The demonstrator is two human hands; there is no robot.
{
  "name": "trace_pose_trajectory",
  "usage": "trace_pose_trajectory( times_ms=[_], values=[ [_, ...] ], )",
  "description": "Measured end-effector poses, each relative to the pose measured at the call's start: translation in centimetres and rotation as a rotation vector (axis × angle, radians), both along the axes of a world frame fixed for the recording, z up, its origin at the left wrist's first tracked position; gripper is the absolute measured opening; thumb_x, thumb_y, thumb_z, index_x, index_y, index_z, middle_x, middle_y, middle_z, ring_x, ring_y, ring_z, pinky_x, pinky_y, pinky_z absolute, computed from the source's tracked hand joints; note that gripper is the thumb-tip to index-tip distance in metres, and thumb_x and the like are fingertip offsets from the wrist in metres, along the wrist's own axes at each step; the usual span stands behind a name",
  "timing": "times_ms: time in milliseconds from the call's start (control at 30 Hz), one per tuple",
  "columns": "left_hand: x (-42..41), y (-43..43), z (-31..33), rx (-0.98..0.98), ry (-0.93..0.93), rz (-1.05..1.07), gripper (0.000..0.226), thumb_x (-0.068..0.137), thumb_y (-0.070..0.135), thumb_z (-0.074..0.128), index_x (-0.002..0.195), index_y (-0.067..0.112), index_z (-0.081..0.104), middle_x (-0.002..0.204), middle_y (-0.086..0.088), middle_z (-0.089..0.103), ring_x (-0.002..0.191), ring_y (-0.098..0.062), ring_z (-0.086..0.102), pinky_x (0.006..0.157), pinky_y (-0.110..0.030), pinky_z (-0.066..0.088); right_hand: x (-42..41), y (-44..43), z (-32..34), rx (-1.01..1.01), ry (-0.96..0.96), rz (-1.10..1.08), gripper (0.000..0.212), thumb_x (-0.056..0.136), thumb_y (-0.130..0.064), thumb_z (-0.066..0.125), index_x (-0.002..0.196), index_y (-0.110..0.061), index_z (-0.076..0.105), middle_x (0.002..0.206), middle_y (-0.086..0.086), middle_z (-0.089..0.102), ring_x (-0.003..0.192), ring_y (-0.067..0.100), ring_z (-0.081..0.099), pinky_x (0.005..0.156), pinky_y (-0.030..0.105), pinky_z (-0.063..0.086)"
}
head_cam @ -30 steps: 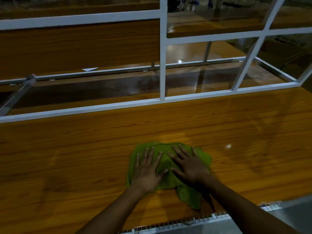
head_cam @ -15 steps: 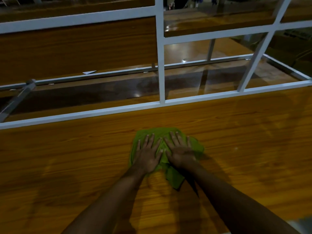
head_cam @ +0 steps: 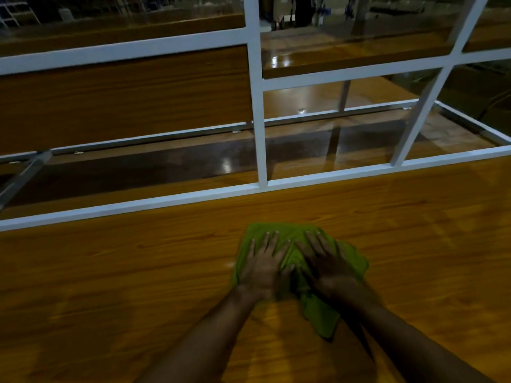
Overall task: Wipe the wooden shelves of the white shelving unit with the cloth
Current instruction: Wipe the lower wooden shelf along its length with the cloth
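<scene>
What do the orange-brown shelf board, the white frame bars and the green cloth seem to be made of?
Orange-brown shelf board: wood or wood-look laminate, glossy; grain lines and glints show. White frame bars: probably painted metal; smooth, square-edged. Green cloth: soft fabric, perhaps microfibre; it creases and folds.

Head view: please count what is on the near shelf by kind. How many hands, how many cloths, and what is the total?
Hands: 2, left hand and right hand, both flat on the cloth
Cloths: 1, green cloth, on the shelf
Total: 3
</scene>
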State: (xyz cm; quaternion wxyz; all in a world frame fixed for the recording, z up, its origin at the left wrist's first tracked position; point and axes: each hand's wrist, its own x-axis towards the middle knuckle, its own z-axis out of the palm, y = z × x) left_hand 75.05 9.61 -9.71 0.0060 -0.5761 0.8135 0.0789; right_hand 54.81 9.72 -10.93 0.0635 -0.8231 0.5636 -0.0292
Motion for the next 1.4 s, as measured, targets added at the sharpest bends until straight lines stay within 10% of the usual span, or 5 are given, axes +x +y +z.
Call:
trace_pose_trajectory(
  times_ms=[167, 367, 633, 867, 1400],
  values=[
    [2.0, -3.5, -0.3, -0.027, -0.007, 0.070, 0.063, 0.098, 0.061, 0.017, 0.155, 0.037, 0.006, 0.165, 0.002, -0.006, 0.151, -0.021, -0.010, 0.121, -0.051, -0.005, 4.3, -4.1, 0.7, 0.076, 0.038, -0.139, 0.077, 0.084, -0.062, -0.001, 0.156, -0.038, 0.006, 0.166, 0.002, -0.007, 0.152, 0.027, -0.008, 0.117, 0.062, -0.004],
    [6.3, -3.1, -0.1, 0.000, -0.015, 0.143, 0.074, 0.089, 0.070, -0.003, 0.155, 0.038, -0.001, 0.164, 0.001, -0.010, 0.150, -0.022, -0.012, 0.121, -0.052, -0.003, 9.2, -3.8, 1.4, 0.113, 0.078, -0.069, 0.062, 0.101, -0.051, 0.021, 0.156, -0.034, -0.003, 0.163, 0.004, -0.014, 0.151, 0.029, -0.014, 0.115, 0.064, -0.007],
    [7.4, 1.9, 0.0, 0.022, -0.021, 0.106, 0.076, 0.089, 0.075, 0.000, 0.155, 0.038, -0.007, 0.159, 0.003, -0.024, 0.148, -0.021, -0.023, 0.119, -0.050, -0.011, 6.3, -0.8, -0.8, -0.026, 0.010, 0.105, 0.063, 0.092, -0.067, 0.029, 0.148, -0.039, 0.035, 0.158, 0.000, 0.034, 0.146, 0.027, 0.030, 0.112, 0.057, 0.013],
    [6.8, -5.6, -0.4, 0.015, -0.001, 0.047, 0.070, 0.093, 0.070, 0.008, 0.155, 0.037, 0.000, 0.163, 0.002, -0.015, 0.150, -0.021, -0.017, 0.119, -0.053, -0.008, 6.2, -6.8, 0.6, -0.013, 0.039, 0.032, 0.082, 0.084, -0.076, -0.008, 0.155, -0.041, 0.013, 0.165, -0.002, 0.002, 0.152, 0.024, 0.001, 0.117, 0.061, 0.004],
    [15.4, -5.7, -1.0, -0.034, 0.031, 0.200, 0.066, 0.096, 0.060, 0.012, 0.156, 0.034, 0.008, 0.165, 0.000, -0.004, 0.151, -0.021, -0.007, 0.120, -0.052, -0.003, 17.6, -8.4, 1.1, 0.084, 0.082, 0.020, 0.065, 0.097, -0.060, 0.013, 0.156, -0.036, 0.001, 0.165, 0.003, -0.008, 0.151, 0.025, -0.011, 0.117, 0.062, -0.005]
  ],
)
